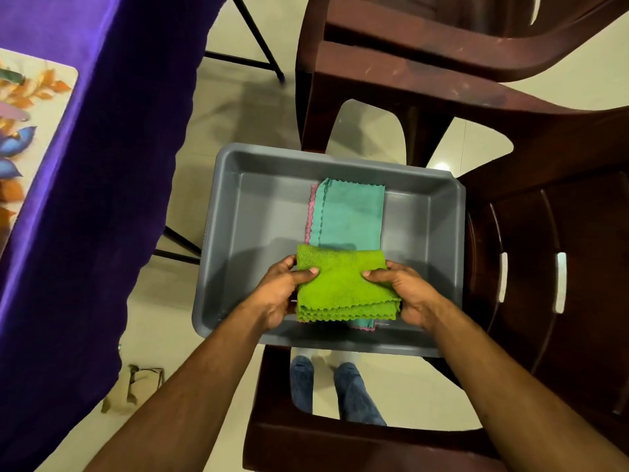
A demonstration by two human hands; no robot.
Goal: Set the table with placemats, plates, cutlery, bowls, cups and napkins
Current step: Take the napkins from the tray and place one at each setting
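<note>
Left hand [284, 289] and right hand [403, 291] pinch the folded green napkin [343, 287] at 9 and 3 o'clock over the grey tub [218, 212], thumbs on top; risk: loose layers fan open or drag the teal napkin [350, 212] along.

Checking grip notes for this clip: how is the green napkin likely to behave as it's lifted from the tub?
The green napkin is folded cloth, so it will probably sag unless supported. The left hand and right hand grip opposite sides, which should keep the layers together. Its textured weave looks unlikely to slip, and it seems light.
</note>
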